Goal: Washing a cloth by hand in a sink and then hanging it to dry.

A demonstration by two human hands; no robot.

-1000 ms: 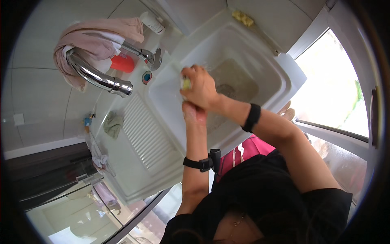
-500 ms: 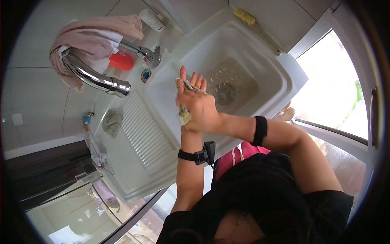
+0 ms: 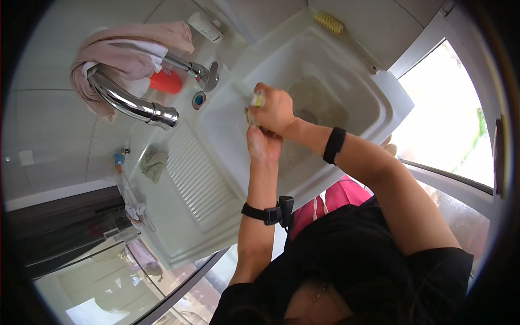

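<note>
R hand (image 3: 276, 112) is on top of L hand (image 3: 263, 146), w/ its fingers curled tightly around a small yellow-green & white wad (image 3: 259, 100). The wad shows at the left edge of R fingers, and a bit more of it is btw. the 2 hands. L palm is turned up; L fingers are mostly hidden under R hand, so I cannot tell if they are wide or narrow. Both hands are above the white basin (image 3: 222, 135), close to its left wall.

Right of the fingers, the drain (image 3: 309, 116) is partly seen. Beyond the fingers, up & right, a yellow brush (image 3: 329, 23) lies on the rim. Left of the fingers is the chrome tap (image 3: 127, 103), w/ a pink cloth (image 3: 116, 51) hung over it; the red container (image 3: 167, 81) is behind. Lower left of the fingers: ribbed board (image 3: 195, 173), then a green cloth (image 3: 154, 162).
</note>
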